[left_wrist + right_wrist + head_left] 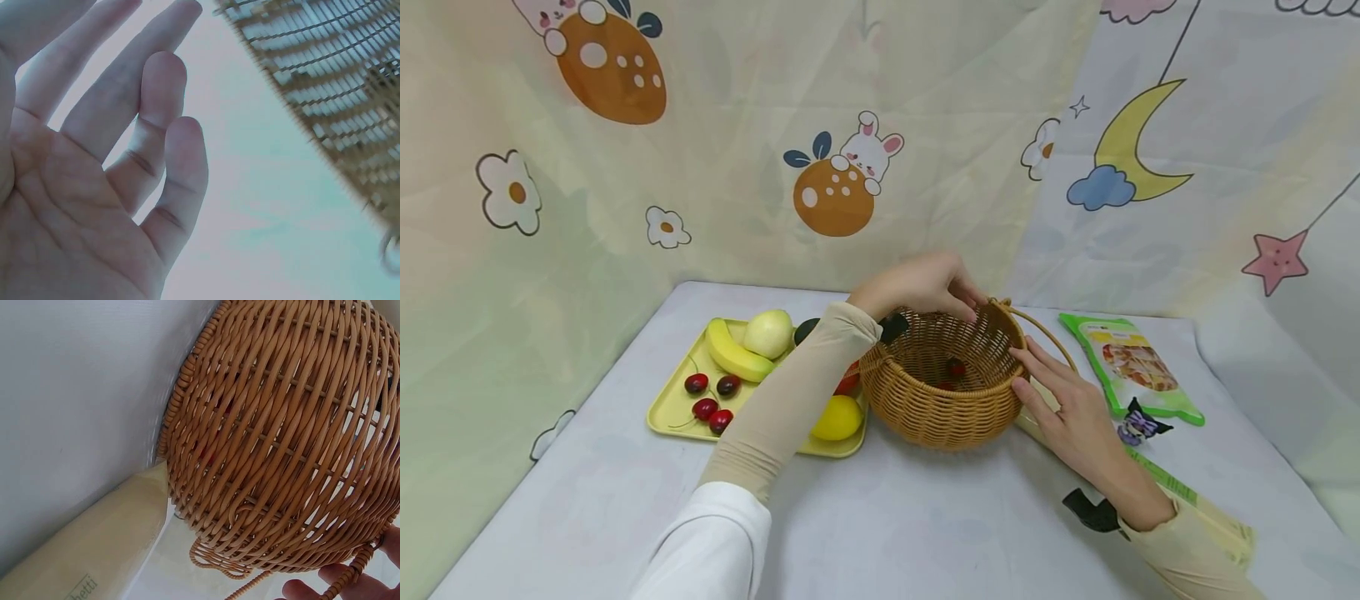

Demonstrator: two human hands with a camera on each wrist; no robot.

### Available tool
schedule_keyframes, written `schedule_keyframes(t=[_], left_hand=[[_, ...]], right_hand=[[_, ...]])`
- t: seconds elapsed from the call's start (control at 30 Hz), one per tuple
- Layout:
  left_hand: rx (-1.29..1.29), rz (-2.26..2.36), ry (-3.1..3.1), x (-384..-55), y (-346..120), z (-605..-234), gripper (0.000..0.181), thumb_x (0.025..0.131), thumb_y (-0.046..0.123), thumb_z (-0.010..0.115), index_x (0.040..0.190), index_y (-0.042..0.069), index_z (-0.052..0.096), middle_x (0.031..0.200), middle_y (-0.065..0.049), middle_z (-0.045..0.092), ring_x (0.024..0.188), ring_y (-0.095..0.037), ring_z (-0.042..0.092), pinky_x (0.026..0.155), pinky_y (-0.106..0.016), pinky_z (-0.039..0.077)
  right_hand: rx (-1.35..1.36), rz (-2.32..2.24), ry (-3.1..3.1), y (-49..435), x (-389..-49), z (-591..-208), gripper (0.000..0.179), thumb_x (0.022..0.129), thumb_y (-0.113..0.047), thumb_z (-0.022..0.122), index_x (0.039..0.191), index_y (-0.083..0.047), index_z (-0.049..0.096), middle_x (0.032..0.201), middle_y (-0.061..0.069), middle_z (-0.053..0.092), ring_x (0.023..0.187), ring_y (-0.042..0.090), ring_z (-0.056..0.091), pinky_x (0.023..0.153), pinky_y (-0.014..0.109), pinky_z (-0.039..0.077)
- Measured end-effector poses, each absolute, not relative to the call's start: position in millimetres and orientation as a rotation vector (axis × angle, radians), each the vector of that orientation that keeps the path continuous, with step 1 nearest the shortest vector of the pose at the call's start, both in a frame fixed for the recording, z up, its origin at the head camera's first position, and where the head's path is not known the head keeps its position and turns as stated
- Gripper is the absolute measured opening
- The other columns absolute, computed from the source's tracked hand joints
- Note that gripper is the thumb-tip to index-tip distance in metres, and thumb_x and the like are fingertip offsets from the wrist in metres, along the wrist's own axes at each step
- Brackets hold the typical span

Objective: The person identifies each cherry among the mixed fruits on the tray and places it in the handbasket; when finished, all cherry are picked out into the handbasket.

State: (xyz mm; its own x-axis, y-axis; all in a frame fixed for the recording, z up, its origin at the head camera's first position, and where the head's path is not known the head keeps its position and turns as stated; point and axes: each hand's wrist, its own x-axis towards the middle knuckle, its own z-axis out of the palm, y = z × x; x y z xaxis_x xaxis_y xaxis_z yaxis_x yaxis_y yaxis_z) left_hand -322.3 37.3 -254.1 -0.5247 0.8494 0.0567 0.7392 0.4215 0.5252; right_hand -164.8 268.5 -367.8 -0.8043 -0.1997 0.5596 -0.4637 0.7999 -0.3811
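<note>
A brown wicker basket (947, 417) sits mid-table with its thin handle (1045, 329) folded to the right. Inside it lie dark red cherries (955, 367). My left hand (928, 287) hovers over the basket's far rim with its fingers bent downward; in the left wrist view the palm (75, 212) is bare and the fingers are loosely spread, apart from the basket weave (325, 94). My right hand (1071, 408) grips the right rim of the basket, thumb on the near side. In the right wrist view its fingertips (356, 584) show beside the handle.
Left of the basket, a yellow tray (662, 417) bears a banana (730, 354), a pale round fruit (769, 333), cherries (705, 408) and a lemon (838, 418), partly behind my left arm. Rightward lie a green food bag (1138, 367), a small purple-black figure (1138, 425) and a spaghetti packet (94, 544).
</note>
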Motion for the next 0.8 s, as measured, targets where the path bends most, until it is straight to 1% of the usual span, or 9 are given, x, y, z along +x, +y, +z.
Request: schedule_keyframes(t=[0.07,0.2,0.3,0.37,0.43,0.53,0.6,0.7,0.8], left_hand=[[1.408,0.782,2.456,-318.9,31.6,-249.1,0.031,0.093,0.019,0.077,0.122,0.009,0.076,0.117,-0.006,0.078,0.102,-0.009,0.074,0.089,-0.023,0.057],[1.402,0.788,2.488,-306.7,16.9,-239.4,0.031,0.095,0.021,0.076,0.124,0.011,0.075,0.118,-0.005,0.078,0.106,-0.010,0.073,0.094,-0.024,0.056],[1.387,0.765,2.547,-296.8,-0.1,-235.2,0.030,0.095,0.024,0.076,0.123,0.014,0.076,0.118,-0.002,0.078,0.108,-0.009,0.073,0.097,-0.025,0.055],[1.375,0.748,2.598,-291.3,-14.8,-235.2,0.030,0.094,0.026,0.076,0.123,0.016,0.077,0.118,0.000,0.078,0.103,-0.009,0.072,0.094,-0.026,0.055],[1.367,0.737,2.637,-285.3,-31.6,-236.1,0.030,0.094,0.028,0.077,0.122,0.019,0.077,0.118,0.001,0.078,0.096,-0.010,0.071,0.084,-0.028,0.056],[1.332,0.750,2.687,-277.3,-57.3,-239.4,0.029,0.093,0.029,0.078,0.121,0.022,0.078,0.117,0.003,0.078,0.088,-0.013,0.068,0.073,-0.030,0.053],[1.296,0.755,2.714,-272.5,-73.6,-241.9,0.030,0.092,0.030,0.078,0.121,0.023,0.078,0.116,0.003,0.079,0.087,-0.016,0.067,0.072,-0.030,0.051],[1.250,0.736,2.774,-265.2,-96.6,-245.5,0.030,0.091,0.029,0.079,0.121,0.024,0.078,0.113,0.005,0.079,0.089,-0.018,0.064,0.074,-0.031,0.049],[1.191,0.717,2.836,-257.1,-117.9,-250.0,0.030,0.090,0.028,0.081,0.120,0.025,0.078,0.109,0.007,0.079,0.092,-0.019,0.062,0.075,-0.032,0.048]], right_hand=[[0.494,0.706,-2.483,268.2,-165.0,-367.8,0.047,0.102,-0.021,0.065,0.148,-0.026,0.058,0.158,0.011,0.049,0.137,0.044,0.054,0.093,0.062,0.052],[0.495,0.708,-2.477,267.2,-165.5,-367.7,0.046,0.102,-0.021,0.065,0.147,-0.025,0.058,0.157,0.011,0.049,0.136,0.044,0.054,0.093,0.062,0.052],[0.499,0.707,-2.467,265.9,-166.6,-367.6,0.046,0.101,-0.020,0.066,0.146,-0.023,0.059,0.157,0.012,0.050,0.136,0.044,0.055,0.092,0.062,0.052],[0.503,0.704,-2.463,264.9,-167.5,-367.8,0.046,0.101,-0.020,0.066,0.146,-0.023,0.060,0.157,0.012,0.050,0.135,0.044,0.055,0.091,0.061,0.053],[0.506,0.701,-2.459,264.2,-168.0,-368.1,0.046,0.101,-0.019,0.066,0.146,-0.023,0.060,0.157,0.012,0.050,0.135,0.044,0.055,0.090,0.060,0.053],[0.508,0.697,-2.456,264.5,-167.6,-368.5,0.045,0.101,-0.019,0.066,0.146,-0.022,0.060,0.156,0.012,0.050,0.135,0.044,0.055,0.090,0.059,0.053],[0.506,0.697,-2.454,265.4,-167.0,-368.8,0.045,0.100,-0.019,0.067,0.145,-0.021,0.061,0.156,0.012,0.051,0.135,0.044,0.055,0.091,0.060,0.053],[0.506,0.699,-2.451,266.6,-166.1,-368.9,0.044,0.100,-0.018,0.067,0.144,-0.019,0.061,0.156,0.013,0.051,0.135,0.045,0.055,0.091,0.061,0.052],[0.503,0.708,-2.451,267.6,-165.5,-368.9,0.045,0.100,-0.019,0.067,0.145,-0.021,0.061,0.156,0.013,0.050,0.135,0.046,0.054,0.092,0.062,0.052]])
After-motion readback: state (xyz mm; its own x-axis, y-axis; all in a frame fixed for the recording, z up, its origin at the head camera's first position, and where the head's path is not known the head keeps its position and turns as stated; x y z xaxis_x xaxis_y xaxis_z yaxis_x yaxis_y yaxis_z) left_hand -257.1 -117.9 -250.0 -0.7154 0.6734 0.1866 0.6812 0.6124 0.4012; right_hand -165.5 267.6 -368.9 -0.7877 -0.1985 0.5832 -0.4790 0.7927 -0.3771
